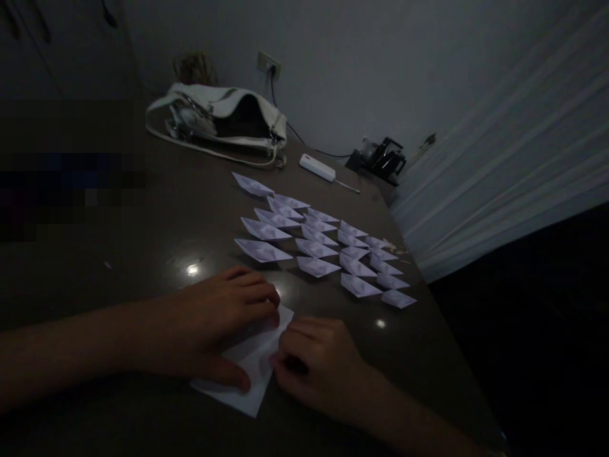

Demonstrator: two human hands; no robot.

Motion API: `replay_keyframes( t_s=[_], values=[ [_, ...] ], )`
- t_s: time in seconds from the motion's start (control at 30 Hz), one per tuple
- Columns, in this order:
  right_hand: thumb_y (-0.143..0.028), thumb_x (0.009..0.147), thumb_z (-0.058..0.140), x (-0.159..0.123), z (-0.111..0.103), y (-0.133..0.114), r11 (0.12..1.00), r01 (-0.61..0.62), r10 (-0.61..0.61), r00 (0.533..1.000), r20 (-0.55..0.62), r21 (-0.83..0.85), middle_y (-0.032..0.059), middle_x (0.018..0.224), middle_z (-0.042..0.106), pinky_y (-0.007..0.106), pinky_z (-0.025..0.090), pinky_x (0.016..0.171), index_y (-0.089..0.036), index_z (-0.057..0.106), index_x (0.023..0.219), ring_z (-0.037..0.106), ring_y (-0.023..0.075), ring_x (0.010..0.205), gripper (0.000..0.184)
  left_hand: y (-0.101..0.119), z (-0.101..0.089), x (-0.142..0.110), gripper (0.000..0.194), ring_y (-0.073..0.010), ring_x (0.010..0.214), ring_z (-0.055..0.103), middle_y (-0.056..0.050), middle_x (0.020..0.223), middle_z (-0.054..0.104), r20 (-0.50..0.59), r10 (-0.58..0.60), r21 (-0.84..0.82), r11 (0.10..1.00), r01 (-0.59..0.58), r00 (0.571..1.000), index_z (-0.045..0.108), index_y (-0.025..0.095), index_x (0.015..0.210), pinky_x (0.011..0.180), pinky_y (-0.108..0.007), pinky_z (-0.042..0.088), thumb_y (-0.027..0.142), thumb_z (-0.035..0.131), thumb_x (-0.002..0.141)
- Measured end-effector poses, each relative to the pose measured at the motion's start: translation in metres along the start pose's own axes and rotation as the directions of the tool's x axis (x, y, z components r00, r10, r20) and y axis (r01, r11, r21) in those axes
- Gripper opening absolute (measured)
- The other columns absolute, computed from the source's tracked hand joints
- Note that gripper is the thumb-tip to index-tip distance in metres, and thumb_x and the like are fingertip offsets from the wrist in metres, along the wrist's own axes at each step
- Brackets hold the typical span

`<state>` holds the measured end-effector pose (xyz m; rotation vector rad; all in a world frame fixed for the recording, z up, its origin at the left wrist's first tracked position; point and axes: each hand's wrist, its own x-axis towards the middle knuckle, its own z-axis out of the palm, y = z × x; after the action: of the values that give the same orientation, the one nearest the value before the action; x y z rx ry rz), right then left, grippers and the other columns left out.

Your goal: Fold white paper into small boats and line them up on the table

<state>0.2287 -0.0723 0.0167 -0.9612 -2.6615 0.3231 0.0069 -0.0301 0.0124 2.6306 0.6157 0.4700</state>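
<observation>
A white sheet of paper (252,381) lies on the dark table near its front, with a crease or fold faintly visible. My left hand (223,317) rests on top of it, thumb spread from the fingers and pressing the sheet down. At the sheet's right edge, my right hand (318,362) has thumb and forefinger pinched together on the paper. Beyond both hands, several folded white paper boats (318,248) stand in slanting rows, the closest just past my left fingertips.
A white handbag (228,143) sits open at the back, near a wall socket (269,65). A white stick-shaped device (317,167) with a short cable lies right of it. Black appliances (380,158) stand at the far corner. A pale curtain (476,146) hangs beside the table's right edge.
</observation>
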Motion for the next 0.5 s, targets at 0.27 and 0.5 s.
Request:
replay_keyframes(
  t_s=[0.27, 0.5],
  values=[
    [-0.015, 0.083, 0.06, 0.009, -0.006, 0.031, 0.968, -0.175, 0.162, 0.983, -0.085, -0.179, 0.0022, 0.072, 0.064, 0.025, 0.038, 0.06, -0.016, 0.059, 0.072, 0.058, 0.0153, 0.067, 0.01, -0.002, 0.0, -0.001, 0.054, -0.03, 0.1, 0.059, -0.006, 0.109, 0.066, -0.041, 0.033, -0.008, 0.999, -0.034, 0.999, 0.06, 0.029, 0.117, 0.09, -0.039, 0.043, 0.049, 0.076, 0.069],
    [-0.022, 0.087, 0.056, -0.001, -0.004, -0.004, 0.978, 0.166, -0.157, 0.984, 0.081, -0.123, 0.0001, 0.071, 0.068, 0.027, 0.039, 0.057, -0.017, 0.061, 0.073, 0.058, 0.0137, 0.063, 0.015, 0.0, 0.0, -0.001, 0.052, -0.0296, 0.098, 0.059, -0.005, 0.107, 0.067, -0.057, 0.027, -0.029, 0.999, -0.028, 0.998, 0.061, 0.029, 0.116, 0.087, -0.039, 0.043, 0.048, 0.077, 0.069]
  ],
)
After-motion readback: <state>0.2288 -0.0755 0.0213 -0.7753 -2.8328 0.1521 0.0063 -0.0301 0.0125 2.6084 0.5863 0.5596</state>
